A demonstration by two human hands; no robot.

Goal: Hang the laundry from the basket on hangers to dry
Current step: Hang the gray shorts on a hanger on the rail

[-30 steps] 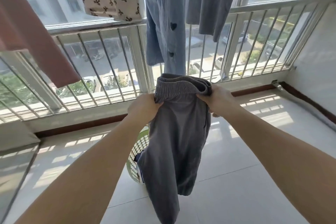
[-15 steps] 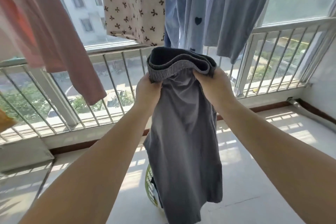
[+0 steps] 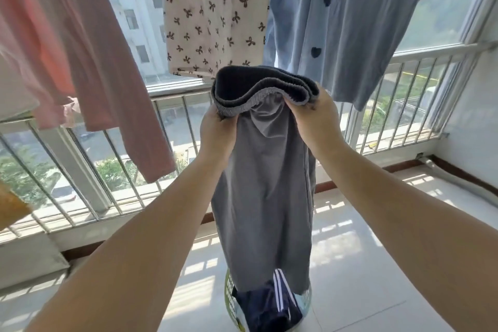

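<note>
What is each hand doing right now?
Left hand: grips the waistband of the grey trousers.
Right hand: grips the same waistband.

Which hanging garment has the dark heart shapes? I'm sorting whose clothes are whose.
The light blue garment, hanging right of centre above the right hand. The cream garment beside it carries brown bows, and the pink garment on the left is plain.

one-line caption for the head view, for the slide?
Left hand and right hand hold grey trousers by the waistband above the laundry basket, hung garments behind.
</note>
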